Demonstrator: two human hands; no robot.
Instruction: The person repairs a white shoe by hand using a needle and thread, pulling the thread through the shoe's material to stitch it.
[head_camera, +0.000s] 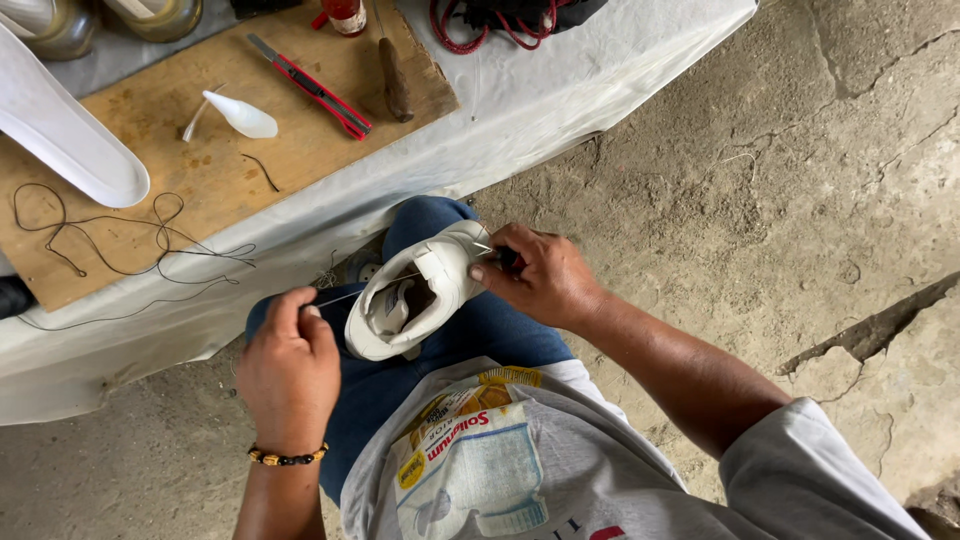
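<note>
A rough, cracked concrete floor (760, 150) fills the right side and the lower left of the view. Across the upper left runs the bench (560, 90), draped in a pale sheet, and on it lies a worn wooden board (200, 190) carrying the tools. At the bottom the person sits with blue-trousered knees raised, and on the lap between the hands rests a white shoe (420, 290), its opening facing up and its heel end toward the right. On the board a long white shoe sole (70, 135) lies at the left, just beside a loose tangle of dark thread (110, 240). Near the board's middle sits a small white squeeze bottle (240, 115) lying on its side, and to its right a red-handled utility knife (315, 90) lies slantwise, with a brown-handled awl (395, 80) just beyond it. At the bench's far edge a coil of red cord (470, 30) shows. The right hand (540, 280) is closed around the shoe's heel end, its fingers pinching a small dark-handled tool against the white upper. The left hand (290, 350), a beaded bracelet at its wrist, is clenched on a thin pale thread (345, 296) that runs taut from its fingertips to the shoe.
</note>
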